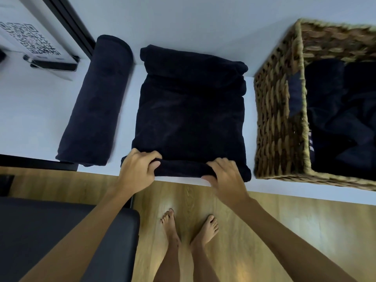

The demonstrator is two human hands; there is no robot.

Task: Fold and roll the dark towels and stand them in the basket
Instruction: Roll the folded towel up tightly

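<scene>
While both hands, left hand (138, 169) and right hand (225, 176), curl their fingers round the folded towel's (189, 110) near edge, rolling begins; next, tight even turns toward the basket (278, 110).

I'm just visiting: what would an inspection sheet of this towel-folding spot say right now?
Surface: white table.
Job's things: folded towel lies flat, near edge curled into a roll; rolled towel lies to its left; wicker basket on the right holds dark cloth.
Clutter: QR-code card, far left.
Hands: left hand and right hand both grip the curled edge.
Cables: nothing seen.
Surroundings: wooden floor, dark seat.
</scene>
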